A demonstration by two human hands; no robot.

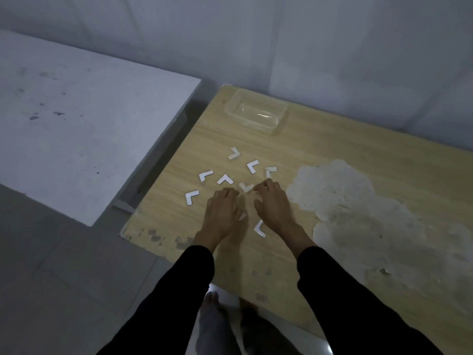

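Note:
Several white L-shaped pieces lie scattered on the wooden table (179,160), among them one at the far end (234,153), one at the left (192,197) and one between my wrists (259,228). My left hand (225,211) hovers low with its fingers curled, and a bit of white piece (242,217) shows under its thumb side. My right hand (271,203) has curled fingers whose tips pinch the end of an L-shaped piece (246,187) lying on the table. Both arms wear black sleeves.
An empty clear plastic container (256,114) stands at the table's far edge by the wall. A worn pale patch (358,201) covers the right of the tabletop. A white table (76,124) stands to the left across a narrow gap. Bare feet (212,319) show below.

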